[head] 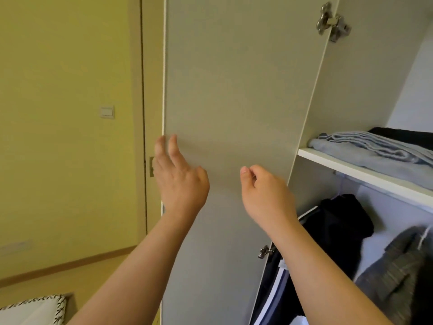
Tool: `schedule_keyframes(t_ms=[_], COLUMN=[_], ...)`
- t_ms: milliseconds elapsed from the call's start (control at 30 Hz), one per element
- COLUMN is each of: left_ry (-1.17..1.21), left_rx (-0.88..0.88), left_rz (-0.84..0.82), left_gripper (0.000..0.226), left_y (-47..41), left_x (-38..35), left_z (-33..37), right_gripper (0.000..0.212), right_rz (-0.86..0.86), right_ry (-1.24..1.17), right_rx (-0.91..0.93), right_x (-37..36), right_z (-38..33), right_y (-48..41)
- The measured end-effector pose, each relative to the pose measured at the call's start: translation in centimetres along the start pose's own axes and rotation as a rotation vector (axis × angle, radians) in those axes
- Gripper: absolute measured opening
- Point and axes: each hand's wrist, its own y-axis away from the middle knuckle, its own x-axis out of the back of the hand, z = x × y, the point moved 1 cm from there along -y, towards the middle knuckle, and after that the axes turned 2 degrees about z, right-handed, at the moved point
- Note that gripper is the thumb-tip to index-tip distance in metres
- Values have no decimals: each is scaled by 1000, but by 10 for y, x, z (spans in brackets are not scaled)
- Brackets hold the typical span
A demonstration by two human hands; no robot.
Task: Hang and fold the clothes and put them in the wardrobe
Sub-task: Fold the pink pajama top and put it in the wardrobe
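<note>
We hold our left hand (180, 177), fingers straight, at the left edge of the open wardrobe door (234, 90), our right hand (267, 195) just beside it, curled and empty.

We see our left grip (180, 184) and right grip (267, 195) bare, forearms bare too, nails short and plain.

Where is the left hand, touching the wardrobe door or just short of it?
Cannot tell. In the head view the left hand's straight fingers overlap the free edge of the wardrobe door, but blur and the angle hide any contact or gap.
</note>
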Motion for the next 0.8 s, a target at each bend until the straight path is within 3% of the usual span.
schedule_keyframes(t_ms=[133,200,267,333,433,533,667,800], left_ry=[73,131,171,239,420,691,1028,1168], left_rx=[96,134,62,-69,-206,-333,-426,-452], left_rz=[-4,10,30,41,-14,-110,-293,-333], left_gripper=[90,83,58,18,27,19,42,38], left_y=[1,7,12,19,27,39,56,75], left_x=[15,27,43,58,72,70,47,17], left_z=[1,3,8,21,53,87,138,179], right_gripper=[39,40,44,47,49,48,41,41], right_rz=[41,91,143,180,221,244,285,294], right_ry=[-64,-134,-179,-216,-303,-412,-461,-556], right_rx=[-11,20,57,96,84,1,-65,-280], right_x=[9,16,23,31,48,71,110,149], right_z=[4,4,0,-5,-6,8,36,78], right_y=[2,4,6,9,16,28,43,58])
